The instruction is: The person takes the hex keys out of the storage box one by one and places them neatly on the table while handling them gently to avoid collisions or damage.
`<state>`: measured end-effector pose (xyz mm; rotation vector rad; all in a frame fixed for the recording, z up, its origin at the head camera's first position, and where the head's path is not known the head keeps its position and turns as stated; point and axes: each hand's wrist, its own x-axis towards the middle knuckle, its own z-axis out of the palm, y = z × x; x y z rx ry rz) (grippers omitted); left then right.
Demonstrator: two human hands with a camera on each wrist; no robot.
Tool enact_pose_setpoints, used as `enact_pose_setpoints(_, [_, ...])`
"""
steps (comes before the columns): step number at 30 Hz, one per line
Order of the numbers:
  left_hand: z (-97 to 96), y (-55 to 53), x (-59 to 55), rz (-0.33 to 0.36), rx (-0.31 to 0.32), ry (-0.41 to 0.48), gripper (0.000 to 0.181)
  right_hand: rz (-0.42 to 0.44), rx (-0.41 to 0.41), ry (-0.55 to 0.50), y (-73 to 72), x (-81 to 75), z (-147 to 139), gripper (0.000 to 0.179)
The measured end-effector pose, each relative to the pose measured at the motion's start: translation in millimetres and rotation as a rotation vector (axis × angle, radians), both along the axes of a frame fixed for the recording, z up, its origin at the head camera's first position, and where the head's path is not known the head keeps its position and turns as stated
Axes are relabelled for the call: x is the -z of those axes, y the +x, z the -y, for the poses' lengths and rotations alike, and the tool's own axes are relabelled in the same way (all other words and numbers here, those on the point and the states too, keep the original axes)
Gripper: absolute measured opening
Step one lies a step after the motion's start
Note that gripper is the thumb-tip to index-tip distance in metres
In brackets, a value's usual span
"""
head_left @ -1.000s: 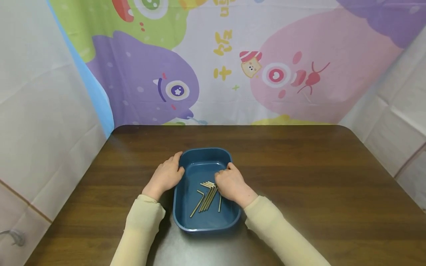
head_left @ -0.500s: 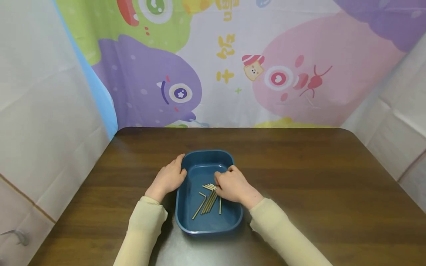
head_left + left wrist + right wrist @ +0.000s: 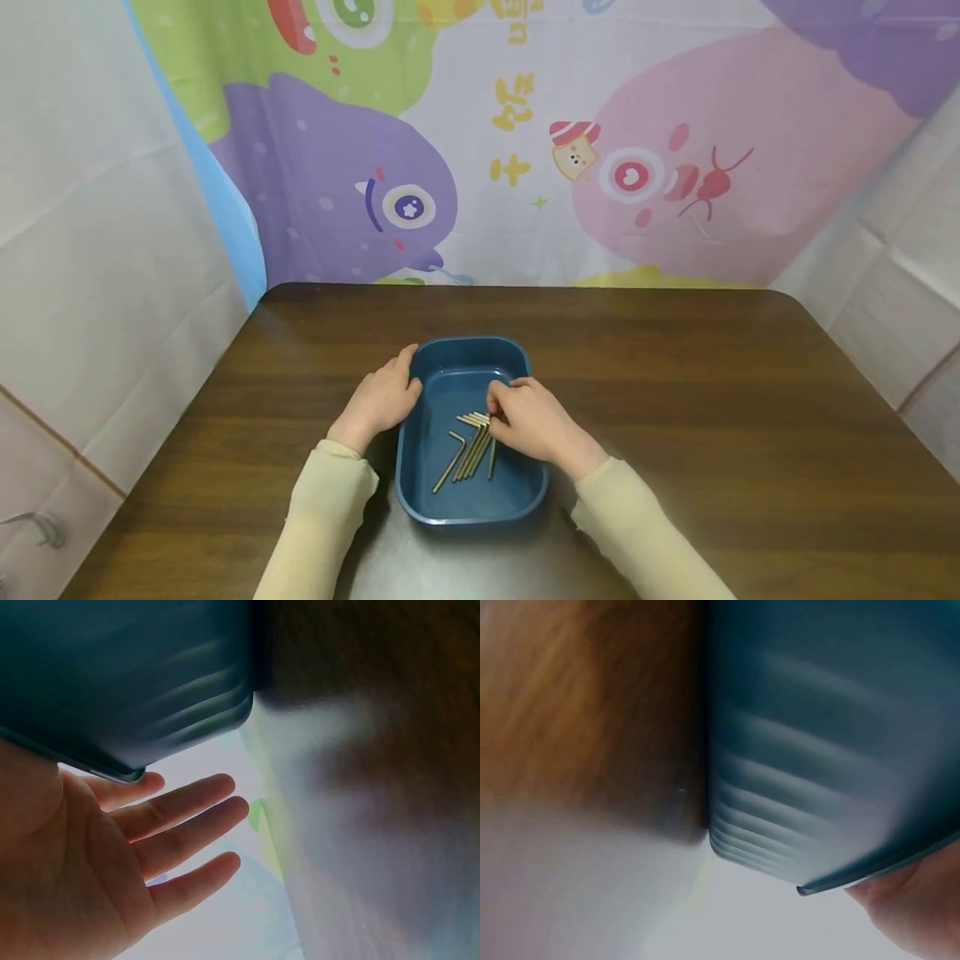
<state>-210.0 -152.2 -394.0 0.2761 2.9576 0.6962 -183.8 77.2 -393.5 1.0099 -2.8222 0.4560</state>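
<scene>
A blue rectangular tray (image 3: 491, 500) with rounded corners holds several gold-coloured L-shaped hex keys (image 3: 469, 458). Most lie side by side in a fanned row, while one hex key (image 3: 448, 468) lies apart on the left. My left hand (image 3: 378, 398) rests at the tray's left rim, thumb over the edge; in the left wrist view its fingers (image 3: 187, 806) stretch out beneath the rim. Reaching over the right rim, my right hand (image 3: 536, 421) pinches the rightmost hex key (image 3: 492, 460), whose bent end is hidden by the fingers. The right wrist view shows mainly the tray's outer wall (image 3: 802, 772).
The tray stands on a dark brown wooden table (image 3: 675, 417). Behind the table hangs a curtain (image 3: 495, 225) printed with cartoon monsters. Pale walls stand on both sides, and a small clear hook (image 3: 47, 529) is on the left one.
The rightmost hex key has swung slightly, its lower end shifting left toward the row. My right hand has shifted a little and its fingers have drawn together. The left hand stays at the rim.
</scene>
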Motion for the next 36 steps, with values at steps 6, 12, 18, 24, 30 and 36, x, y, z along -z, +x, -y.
enact_pose_setpoints(6, [-1.9, 0.8, -2.7, -0.009, 0.003, -0.002, 0.056, 0.019, 0.004, -0.102, 5.5, -1.2, -5, 0.008])
enact_pose_setpoints(12, [-2.0, 0.2, -2.2, -0.006, 0.003, -0.002, 0.055, 0.067, 0.026, -0.189, 6.9, -8.3, -10, 0.010])
enact_pose_setpoints(18, [-0.9, 0.0, -2.9, 0.003, 0.002, -0.013, 0.055, 0.079, 0.027, -0.235, 7.8, -16.6, -15, 0.010])
enact_pose_setpoints(24, [0.0, -0.6, -3.8, 0.023, 0.004, -0.001, 0.057, -0.005, 0.045, -0.268, 7.1, -21.1, -19, 0.011])
enact_pose_setpoints(30, [0.8, -1.6, -2.2, 0.053, 0.005, 0.027, 0.058, -0.047, 0.052, -0.292, 4.4, -21.1, -23, 0.011])
enact_pose_setpoints(36, [3.0, 2.8, -6.1, 0.124, -0.014, 0.049, 0.065, -0.078, 0.055, -0.306, 1.6, -21.3, -27, 0.010])
